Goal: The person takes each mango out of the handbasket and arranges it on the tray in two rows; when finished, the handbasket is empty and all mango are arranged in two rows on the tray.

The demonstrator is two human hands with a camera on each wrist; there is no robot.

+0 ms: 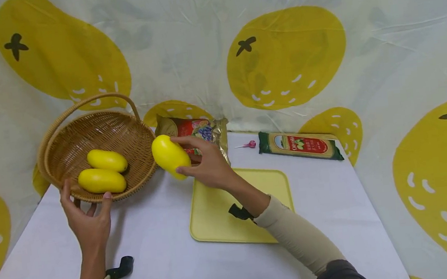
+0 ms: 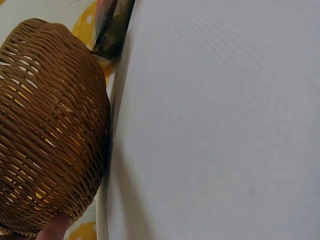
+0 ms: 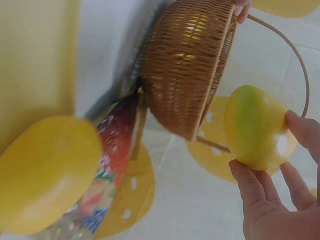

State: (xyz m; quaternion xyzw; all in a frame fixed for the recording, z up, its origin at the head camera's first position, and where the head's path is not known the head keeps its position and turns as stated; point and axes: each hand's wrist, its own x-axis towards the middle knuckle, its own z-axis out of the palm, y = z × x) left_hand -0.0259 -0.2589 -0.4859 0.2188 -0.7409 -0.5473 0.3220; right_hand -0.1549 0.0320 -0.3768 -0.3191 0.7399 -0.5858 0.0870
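A yellow mango (image 1: 170,156) with a greenish patch is pinched between the thumb and fingers of my right hand (image 1: 208,163), held up just right of the wicker basket (image 1: 97,124). My left hand (image 1: 87,220) grips the basket's near rim, thumb and fingers spread along it; in the left wrist view only a fingertip (image 2: 56,227) shows against the weave. Two yellow mangoes, one (image 1: 107,160) behind the other (image 1: 102,181), lie inside the basket. Another yellow, rounded fruit (image 3: 47,175) appears large and blurred in the right wrist view; I cannot make it out in the head view.
Below my right forearm lies a yellow tray (image 1: 215,223). A gold and red packet (image 1: 219,135) stands behind my right hand. Farther right are a small pink lollipop (image 1: 252,144) and a long green-ended packet (image 1: 301,146). A patterned cloth (image 1: 181,35) hangs behind the white table (image 1: 158,262).
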